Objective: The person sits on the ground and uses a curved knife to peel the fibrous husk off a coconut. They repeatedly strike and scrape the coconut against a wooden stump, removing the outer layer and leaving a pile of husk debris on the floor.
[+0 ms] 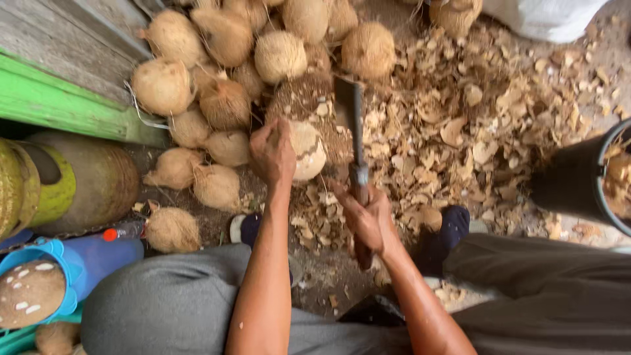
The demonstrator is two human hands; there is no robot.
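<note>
Left hand [273, 152] sits on top of a coconut [306, 150], fingers curled over its upper left side, clamping it down on a stump [309, 105]. Coconut is part-peeled: pale, smooth on the right face, husk fibre on the rest. It lies just right of & under the left fingers, touching them.

Right hand [365, 220] is wrapped tight round the handle of a cleaver [351, 121], fist closed. Cleaver's long axis runs nearly straight away from the person, blade end far, handle near. Blade stands just right of the coconut, edge twd it; can't tell if it touches the shell or sits a hair off.

So: coconut between the two hands, left hand on it, right hand nearer the body & lower in view. Blade side of the coconut is the bare side; left fingers stay on the opposite side, away from the edge, though thumb looks close to the top.

Around: pile of coconuts [223, 39] beyond & left of the stump, husk chips [473, 131] spread to the right, black bucket [578, 184] far right, blue tub [85, 263] near left w/ a half shell in it.
</note>
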